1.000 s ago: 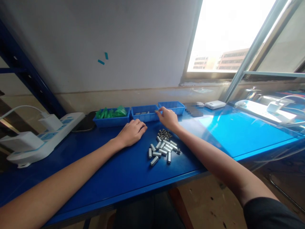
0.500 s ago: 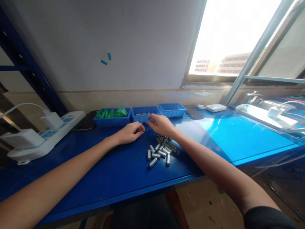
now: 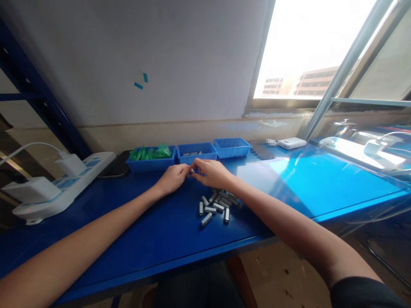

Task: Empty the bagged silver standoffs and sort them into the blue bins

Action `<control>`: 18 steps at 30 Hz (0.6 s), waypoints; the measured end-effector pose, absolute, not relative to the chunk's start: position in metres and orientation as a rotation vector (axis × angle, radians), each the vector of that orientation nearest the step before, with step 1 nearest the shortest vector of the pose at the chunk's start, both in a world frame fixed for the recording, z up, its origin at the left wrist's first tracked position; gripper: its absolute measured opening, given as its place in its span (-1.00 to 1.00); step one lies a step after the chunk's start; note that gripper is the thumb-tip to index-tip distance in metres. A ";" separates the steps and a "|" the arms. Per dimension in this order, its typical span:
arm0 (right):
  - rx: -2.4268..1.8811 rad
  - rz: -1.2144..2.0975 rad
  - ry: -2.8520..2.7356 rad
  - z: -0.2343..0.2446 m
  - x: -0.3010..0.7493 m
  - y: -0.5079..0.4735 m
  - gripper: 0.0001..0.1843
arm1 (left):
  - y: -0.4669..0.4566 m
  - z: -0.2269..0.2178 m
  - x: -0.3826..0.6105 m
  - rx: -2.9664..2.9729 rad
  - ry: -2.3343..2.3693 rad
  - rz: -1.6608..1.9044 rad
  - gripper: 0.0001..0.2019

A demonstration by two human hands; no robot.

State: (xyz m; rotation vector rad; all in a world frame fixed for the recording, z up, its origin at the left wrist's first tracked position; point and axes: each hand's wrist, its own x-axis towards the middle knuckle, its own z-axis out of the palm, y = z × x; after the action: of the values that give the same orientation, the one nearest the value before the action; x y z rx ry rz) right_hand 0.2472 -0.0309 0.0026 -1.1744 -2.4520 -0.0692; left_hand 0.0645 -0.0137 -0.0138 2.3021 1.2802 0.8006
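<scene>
Right now I am watching both hands meeting just in front of the middle blue bin [image 3: 184, 159], my landmark on the blue desk [image 3: 144, 244]. The left hand [image 3: 173, 177] is resting near that bin's front left corner, its fingers pinching a small metal piece [image 3: 192, 171] that is mostly hiding behind them. The right hand [image 3: 213, 171] is arching in front of the bin's right half, its thumb and forefinger closing in around the same piece; I am not managing to tell whether they are gripping it or only touching it.

Nearer to me than the middle blue bin, and a little to its right, loose silvery metal cylinders [image 3: 210, 210] are lying in a scattered cluster, the right wrist covering their far edge. Inside the middle blue bin itself, a few similar pieces are showing. Just to its left, another bin [image 3: 154, 165] is holding green plastic packets [image 3: 162, 151]; just to its right, a third bin [image 3: 233, 152] is sitting slightly farther back. Well to the left of the middle bin, a white power strip [image 3: 101, 160] is carrying plugged-in adapters [image 3: 71, 164].
</scene>
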 end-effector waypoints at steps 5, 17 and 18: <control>-1.218 -0.093 -2.410 0.001 0.244 -0.032 -0.84 | -0.017 -0.014 0.065 2.324 1.238 0.825 -0.50; -1.414 -0.082 -2.478 0.001 0.242 -0.034 -0.73 | -0.020 -0.015 0.064 2.272 1.114 0.880 -0.65; -1.418 -0.079 -2.478 0.001 0.243 -0.032 -0.73 | -0.020 -0.016 0.065 2.268 1.103 0.888 -0.67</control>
State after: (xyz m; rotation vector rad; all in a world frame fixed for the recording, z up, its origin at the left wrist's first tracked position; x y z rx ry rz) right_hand 0.2427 -0.0323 0.0007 -1.4179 -2.4778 -0.0786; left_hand 0.0645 -0.0199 -0.0159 2.2677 1.1028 0.8881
